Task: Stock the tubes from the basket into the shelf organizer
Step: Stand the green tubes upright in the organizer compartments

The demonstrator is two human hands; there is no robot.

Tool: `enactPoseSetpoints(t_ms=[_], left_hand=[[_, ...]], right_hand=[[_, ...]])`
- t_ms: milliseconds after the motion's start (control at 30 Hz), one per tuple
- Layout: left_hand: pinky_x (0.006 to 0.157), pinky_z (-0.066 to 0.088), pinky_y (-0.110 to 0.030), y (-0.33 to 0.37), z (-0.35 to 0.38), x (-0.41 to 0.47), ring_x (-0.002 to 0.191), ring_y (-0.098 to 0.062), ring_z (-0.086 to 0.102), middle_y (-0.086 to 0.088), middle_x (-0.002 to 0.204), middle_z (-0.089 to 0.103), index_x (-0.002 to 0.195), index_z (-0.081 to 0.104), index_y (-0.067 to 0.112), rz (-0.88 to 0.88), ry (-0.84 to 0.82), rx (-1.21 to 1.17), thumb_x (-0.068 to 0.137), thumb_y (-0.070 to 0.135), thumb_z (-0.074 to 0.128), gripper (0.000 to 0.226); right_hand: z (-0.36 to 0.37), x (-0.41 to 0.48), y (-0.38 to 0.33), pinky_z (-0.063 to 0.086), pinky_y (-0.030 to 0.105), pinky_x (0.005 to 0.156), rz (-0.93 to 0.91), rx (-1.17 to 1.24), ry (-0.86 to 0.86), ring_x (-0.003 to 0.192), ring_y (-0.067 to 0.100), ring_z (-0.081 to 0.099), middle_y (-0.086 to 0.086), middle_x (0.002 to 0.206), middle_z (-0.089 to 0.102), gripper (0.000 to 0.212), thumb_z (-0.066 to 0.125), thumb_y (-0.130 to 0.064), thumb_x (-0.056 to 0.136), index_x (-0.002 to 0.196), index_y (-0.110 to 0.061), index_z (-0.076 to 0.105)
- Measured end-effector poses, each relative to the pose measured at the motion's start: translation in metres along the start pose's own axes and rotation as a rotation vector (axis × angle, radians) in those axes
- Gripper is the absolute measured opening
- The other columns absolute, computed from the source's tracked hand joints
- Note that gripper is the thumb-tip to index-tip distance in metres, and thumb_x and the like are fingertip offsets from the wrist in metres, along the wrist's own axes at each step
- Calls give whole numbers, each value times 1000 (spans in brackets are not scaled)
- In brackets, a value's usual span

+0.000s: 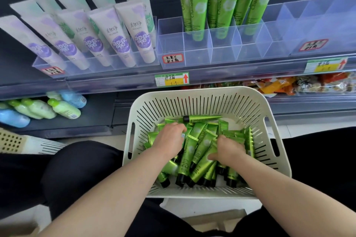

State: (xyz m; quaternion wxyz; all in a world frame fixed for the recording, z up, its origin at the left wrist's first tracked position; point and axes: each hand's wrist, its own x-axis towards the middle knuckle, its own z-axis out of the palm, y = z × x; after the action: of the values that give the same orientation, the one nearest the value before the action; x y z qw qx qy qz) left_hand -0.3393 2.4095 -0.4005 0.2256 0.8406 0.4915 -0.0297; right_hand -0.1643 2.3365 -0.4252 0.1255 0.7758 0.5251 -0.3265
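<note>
A cream slotted basket [227, 94] sits in front of me below the shelf, holding several green tubes with black caps [192, 158]. Both hands are down in the pile. My left hand [169, 138] has its fingers curled down around tubes at the left of the heap. My right hand [227, 150] grips tubes at the right, fingers buried among them. Above, a clear shelf organizer [198, 52] holds several green tubes [223, 4] standing upright in its back compartments; its front compartments hold nothing.
A second clear organizer [96, 63] to the left holds several white and purple tubes. Another clear divider [308, 25] stands at the right. Small green and blue bottles [48, 107] lie on the lower shelf. Snack packets [289, 84] fill the lower right shelf. Another basket [19, 142] sits far left.
</note>
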Motion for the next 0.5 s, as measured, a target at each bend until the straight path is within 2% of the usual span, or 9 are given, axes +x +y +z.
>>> enactPoseSetpoints(t_ms=[133, 200, 300, 433, 500], left_hand=[[97, 43, -34, 7, 0, 9, 117, -22, 53, -4, 126, 58, 126, 59, 16, 0, -39, 50, 93, 10, 59, 33], [96, 45, -37, 11, 4, 15, 119, -24, 52, -6, 126, 58, 128, 57, 15, 1, -85, 92, 91, 4, 58, 38], [95, 45, -39, 20, 13, 23, 123, -30, 50, -11, 127, 57, 132, 54, 15, -6, -190, 154, 87, -3, 59, 49], [71, 48, -32, 34, 23, 36, 99, -28, 59, -16, 125, 48, 139, 45, 21, -71, -320, 229, 86, -5, 55, 60], [71, 49, -32, 38, 28, 40, 99, -28, 57, -15, 125, 45, 142, 40, 21, -85, -364, 310, 84, -4, 55, 65]], right_hand=[[-23, -5, 1, 46, 29, 69, -99, 158, 58, 92, 21, 62, 2, 100, 62, 33, 62, -42, 87, 110, -20, 55], [-35, -10, 2, 44, 27, 64, -155, 276, 91, 84, 19, 60, 4, 107, 62, 34, 61, -33, 89, 118, -16, 55], [-51, -20, 9, 41, 25, 60, -251, 358, 187, 73, 12, 54, -1, 100, 62, 26, 64, -27, 87, 111, -18, 58], [-61, -29, 19, 46, 30, 70, -352, 360, 398, 83, 16, 57, -2, 100, 63, 21, 61, -23, 89, 109, -20, 64], [-59, -28, 23, 46, 30, 71, -366, 341, 486, 90, 18, 58, -3, 101, 62, 20, 59, -21, 90, 109, -20, 65]])
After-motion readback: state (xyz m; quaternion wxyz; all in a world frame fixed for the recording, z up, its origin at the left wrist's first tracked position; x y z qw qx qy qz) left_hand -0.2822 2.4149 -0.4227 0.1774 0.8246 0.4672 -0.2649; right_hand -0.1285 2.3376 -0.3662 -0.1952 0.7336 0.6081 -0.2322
